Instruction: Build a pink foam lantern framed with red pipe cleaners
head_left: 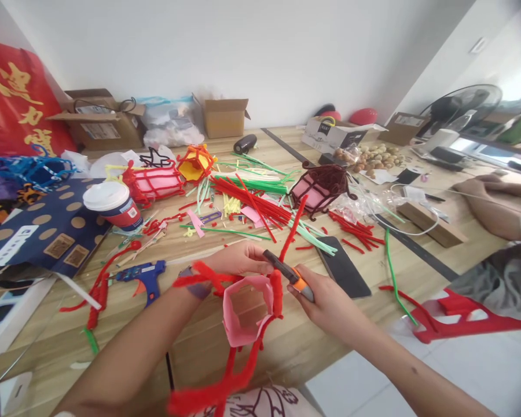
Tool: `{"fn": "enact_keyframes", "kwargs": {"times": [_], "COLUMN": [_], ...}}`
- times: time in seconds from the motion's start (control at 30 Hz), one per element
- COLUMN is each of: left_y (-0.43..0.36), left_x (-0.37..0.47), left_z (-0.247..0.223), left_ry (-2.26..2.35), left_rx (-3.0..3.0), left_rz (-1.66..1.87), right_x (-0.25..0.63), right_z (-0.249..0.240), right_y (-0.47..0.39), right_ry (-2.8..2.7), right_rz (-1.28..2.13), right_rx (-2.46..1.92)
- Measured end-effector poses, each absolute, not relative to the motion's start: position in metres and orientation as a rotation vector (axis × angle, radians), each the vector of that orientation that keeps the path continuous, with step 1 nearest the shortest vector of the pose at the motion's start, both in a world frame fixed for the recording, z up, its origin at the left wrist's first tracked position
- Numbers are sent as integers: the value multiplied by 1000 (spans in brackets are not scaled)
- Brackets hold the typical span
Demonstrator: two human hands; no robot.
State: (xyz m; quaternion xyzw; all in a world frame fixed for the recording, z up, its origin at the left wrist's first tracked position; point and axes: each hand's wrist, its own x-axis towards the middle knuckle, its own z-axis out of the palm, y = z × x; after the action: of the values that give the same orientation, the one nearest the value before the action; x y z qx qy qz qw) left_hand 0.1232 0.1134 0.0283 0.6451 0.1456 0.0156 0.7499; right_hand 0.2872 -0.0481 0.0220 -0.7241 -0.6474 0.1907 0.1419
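Note:
My left hand [243, 258] is closed at the top of a small lantern, its fingertips by the red pipe cleaners. The lantern [246, 313] has a pink, many-sided paper wall, open in the middle, with fuzzy red pipe cleaners around it and loose red ends below and to the left. My right hand [323, 295] grips scissors [301, 285] with orange and grey handles and dark blades. The blades lie across the lantern's upper edge, beside an upright red pipe cleaner [293, 230] and close to my left fingertips. Whether they touch the pipe cleaner is unclear.
Red pipe cleaners [256, 200] lie bundled beyond my hands, near a brown lantern [319, 188]. A blue glue gun [145, 280] and lidded cup [113, 205] stand left. A dark phone-like slab [345, 269] lies right. Another person's hands [486, 202] rest at the far right.

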Motion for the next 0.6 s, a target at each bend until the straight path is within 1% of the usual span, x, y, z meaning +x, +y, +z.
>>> {"fn": "enact_keyframes", "kwargs": {"times": [0.1, 0.23, 0.3, 0.5, 0.6], "left_y": [112, 110, 108, 109, 108], "left_x": [126, 126, 126, 127, 126], "left_z": [26, 21, 21, 26, 24], "left_ry": [363, 423, 411, 405, 454], "left_rx": [1371, 1352, 1348, 1466, 1529], "left_rz": [57, 87, 111, 187, 218], "right_x": [286, 283, 282, 282, 283], "right_z": [21, 21, 19, 18, 19], "right_y": [-47, -44, -43, -42, -40], "right_ry": [-1905, -1894, -1875, -1758, -1725], "right_rz": [459, 193, 171, 684, 791], "right_rx": [-2168, -2314, -2304, -1991, -1918]}}
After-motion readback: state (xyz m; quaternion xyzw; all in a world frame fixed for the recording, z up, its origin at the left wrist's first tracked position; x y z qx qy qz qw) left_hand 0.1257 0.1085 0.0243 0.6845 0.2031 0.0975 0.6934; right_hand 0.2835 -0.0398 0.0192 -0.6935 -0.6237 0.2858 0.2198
